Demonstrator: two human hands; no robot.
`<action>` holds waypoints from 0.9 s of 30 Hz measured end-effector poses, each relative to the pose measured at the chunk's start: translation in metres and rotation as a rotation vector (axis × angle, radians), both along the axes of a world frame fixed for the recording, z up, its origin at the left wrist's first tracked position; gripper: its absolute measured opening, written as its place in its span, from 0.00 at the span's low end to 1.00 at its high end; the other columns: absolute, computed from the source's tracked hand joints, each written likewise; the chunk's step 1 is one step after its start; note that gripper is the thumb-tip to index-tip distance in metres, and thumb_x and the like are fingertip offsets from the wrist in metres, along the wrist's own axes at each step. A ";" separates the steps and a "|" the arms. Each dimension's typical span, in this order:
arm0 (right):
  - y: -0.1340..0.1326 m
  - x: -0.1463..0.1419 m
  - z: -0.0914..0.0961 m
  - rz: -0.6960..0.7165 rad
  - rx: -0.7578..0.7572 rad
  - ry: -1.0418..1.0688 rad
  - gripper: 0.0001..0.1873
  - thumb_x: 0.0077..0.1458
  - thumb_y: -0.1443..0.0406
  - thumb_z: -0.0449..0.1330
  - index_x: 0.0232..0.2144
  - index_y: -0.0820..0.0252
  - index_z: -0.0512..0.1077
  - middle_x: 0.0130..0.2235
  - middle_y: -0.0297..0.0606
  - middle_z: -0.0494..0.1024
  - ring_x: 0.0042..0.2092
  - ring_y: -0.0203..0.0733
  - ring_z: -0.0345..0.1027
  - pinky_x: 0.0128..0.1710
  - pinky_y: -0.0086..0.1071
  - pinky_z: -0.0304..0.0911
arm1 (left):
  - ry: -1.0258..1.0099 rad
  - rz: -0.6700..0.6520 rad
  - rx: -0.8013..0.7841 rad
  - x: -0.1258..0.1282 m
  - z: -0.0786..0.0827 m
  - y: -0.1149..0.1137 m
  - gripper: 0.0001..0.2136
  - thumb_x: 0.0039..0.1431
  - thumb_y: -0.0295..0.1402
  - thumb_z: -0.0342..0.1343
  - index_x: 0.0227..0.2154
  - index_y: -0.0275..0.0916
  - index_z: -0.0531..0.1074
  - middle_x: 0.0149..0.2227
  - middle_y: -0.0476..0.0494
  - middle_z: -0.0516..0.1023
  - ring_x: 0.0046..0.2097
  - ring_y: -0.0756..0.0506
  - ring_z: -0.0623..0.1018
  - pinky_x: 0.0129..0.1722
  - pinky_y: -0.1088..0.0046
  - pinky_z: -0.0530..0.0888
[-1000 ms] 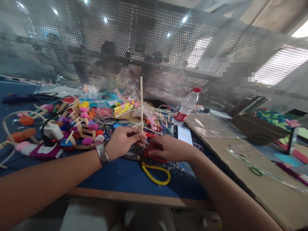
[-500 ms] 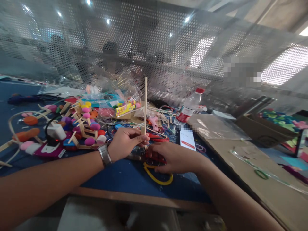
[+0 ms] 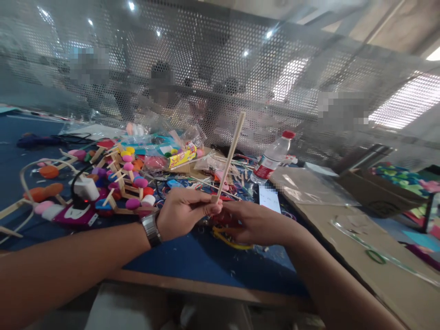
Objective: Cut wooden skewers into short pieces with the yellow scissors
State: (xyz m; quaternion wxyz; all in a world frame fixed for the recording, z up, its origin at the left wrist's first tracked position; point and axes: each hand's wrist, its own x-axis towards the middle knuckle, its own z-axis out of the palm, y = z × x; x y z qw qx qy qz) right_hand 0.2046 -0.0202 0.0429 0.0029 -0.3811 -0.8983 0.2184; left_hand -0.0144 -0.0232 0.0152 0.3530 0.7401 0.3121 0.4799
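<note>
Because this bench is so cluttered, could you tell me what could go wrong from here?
The left hand pinches the thin wooden stick only at its lower end, tilted, so it might slip or snap. It leans toward the water bottle, which a swing could topple. The right hand covers a yellow-handled tool, so a nick seems possible.

The scene is being lit from above by small ceiling lamps, which are being seen as bright spots through the perforated screen. Strong daylight is being let in at the upper right, where the window is being blown out to white. Only soft shadows are being cast on the blue table. Straight lines are being bent toward the edges by the wide lens. The background behind the screen is being rendered hazy, while the wooden stick is being kept fairly sharp.
</note>
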 end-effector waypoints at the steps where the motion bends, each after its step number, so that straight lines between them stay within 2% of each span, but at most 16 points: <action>1: 0.000 0.000 0.001 0.002 -0.001 0.013 0.22 0.44 0.73 0.59 0.45 0.60 0.70 0.40 0.39 0.77 0.37 0.42 0.69 0.36 0.33 0.63 | 0.010 -0.008 0.032 0.000 0.000 -0.001 0.08 0.58 0.38 0.64 0.32 0.39 0.84 0.31 0.43 0.85 0.33 0.47 0.82 0.34 0.76 0.77; 5: 0.001 -0.001 0.009 -0.017 0.019 0.034 0.17 0.52 0.69 0.59 0.46 0.59 0.70 0.36 0.37 0.77 0.31 0.38 0.66 0.32 0.30 0.59 | 0.024 -0.048 0.083 0.000 0.002 -0.005 0.06 0.58 0.36 0.64 0.33 0.40 0.84 0.33 0.43 0.86 0.33 0.47 0.83 0.34 0.77 0.75; 9: 0.006 0.003 0.012 -0.029 0.011 0.026 0.16 0.57 0.64 0.60 0.48 0.59 0.70 0.32 0.35 0.76 0.28 0.35 0.63 0.29 0.29 0.56 | 0.018 -0.052 0.051 0.000 0.002 -0.006 0.06 0.58 0.36 0.64 0.32 0.40 0.84 0.33 0.42 0.86 0.34 0.46 0.84 0.34 0.76 0.76; 13: 0.011 0.015 0.004 -0.017 -0.134 0.181 0.22 0.60 0.58 0.60 0.54 0.59 0.68 0.31 0.33 0.75 0.28 0.35 0.63 0.27 0.28 0.59 | -0.024 -0.018 -0.011 0.001 -0.002 -0.004 0.10 0.57 0.39 0.64 0.32 0.39 0.83 0.32 0.41 0.85 0.33 0.46 0.83 0.34 0.75 0.77; 15: 0.011 0.024 0.000 -0.053 -0.214 0.233 0.26 0.60 0.56 0.60 0.57 0.59 0.66 0.32 0.34 0.76 0.29 0.35 0.64 0.26 0.27 0.61 | -0.064 -0.029 -0.069 0.002 -0.005 -0.002 0.11 0.58 0.40 0.63 0.32 0.38 0.83 0.32 0.41 0.85 0.34 0.46 0.83 0.34 0.75 0.78; 17: 0.007 0.035 0.000 -0.124 -0.227 0.239 0.29 0.58 0.53 0.61 0.58 0.60 0.66 0.39 0.39 0.77 0.33 0.37 0.68 0.30 0.30 0.66 | -0.136 -0.067 -0.163 0.004 -0.006 0.000 0.12 0.57 0.42 0.64 0.31 0.36 0.83 0.31 0.41 0.84 0.33 0.47 0.82 0.35 0.74 0.79; 20: -0.002 0.050 0.003 -0.180 -0.256 0.217 0.33 0.58 0.50 0.60 0.60 0.61 0.65 0.48 0.46 0.77 0.43 0.45 0.72 0.42 0.37 0.71 | -0.238 -0.107 -0.316 0.006 -0.007 0.005 0.13 0.53 0.42 0.66 0.29 0.35 0.82 0.29 0.43 0.83 0.31 0.48 0.82 0.33 0.74 0.80; 23: -0.010 0.062 0.003 -0.216 -0.286 0.227 0.37 0.58 0.48 0.59 0.62 0.61 0.63 0.48 0.48 0.77 0.44 0.50 0.73 0.45 0.42 0.71 | -0.231 -0.120 -0.422 0.007 -0.008 0.010 0.11 0.49 0.39 0.69 0.26 0.35 0.80 0.27 0.45 0.82 0.30 0.49 0.81 0.32 0.76 0.80; 27: -0.010 0.070 0.001 -0.306 -0.268 0.381 0.41 0.56 0.42 0.58 0.63 0.59 0.61 0.46 0.48 0.76 0.44 0.50 0.72 0.43 0.41 0.71 | -0.177 -0.140 -0.528 0.007 -0.009 0.017 0.10 0.49 0.37 0.69 0.25 0.35 0.80 0.24 0.47 0.81 0.28 0.50 0.80 0.31 0.77 0.79</action>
